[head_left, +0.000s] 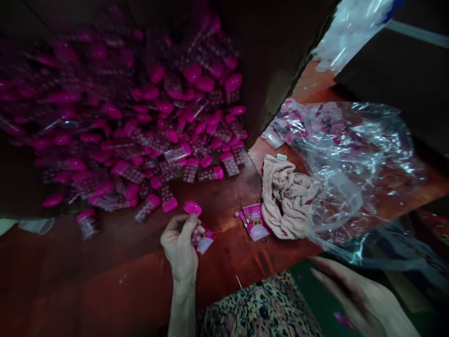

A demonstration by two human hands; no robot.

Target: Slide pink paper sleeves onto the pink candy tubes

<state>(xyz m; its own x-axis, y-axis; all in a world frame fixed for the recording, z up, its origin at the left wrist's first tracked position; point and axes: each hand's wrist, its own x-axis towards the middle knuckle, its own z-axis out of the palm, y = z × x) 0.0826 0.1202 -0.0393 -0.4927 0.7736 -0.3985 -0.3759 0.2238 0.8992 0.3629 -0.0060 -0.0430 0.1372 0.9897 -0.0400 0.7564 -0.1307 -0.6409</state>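
Observation:
My left hand (180, 243) is closed around a small clear bottle of pink beads (197, 235), whose bright pink cap (192, 208) sticks out above the fingers. A pink printed packet (206, 242) shows beside the bottle; whether the fingers also grip it, I cannot tell. To the lower right, past the table edge, my right hand (358, 295) is blurred, its fingers stretched out and nothing visible in them. Between the hands, pink printed packets (257, 223) lie on the reddish table (140, 276) against a crumpled beige cloth (286, 196).
A large pile of similar pink-capped bottles (150, 140) spills from a dark open box (277, 61) at the back left. A clear plastic bag (372, 154) with pink printed pieces spreads across the right side. Behind it is another bag with white contents (351, 32).

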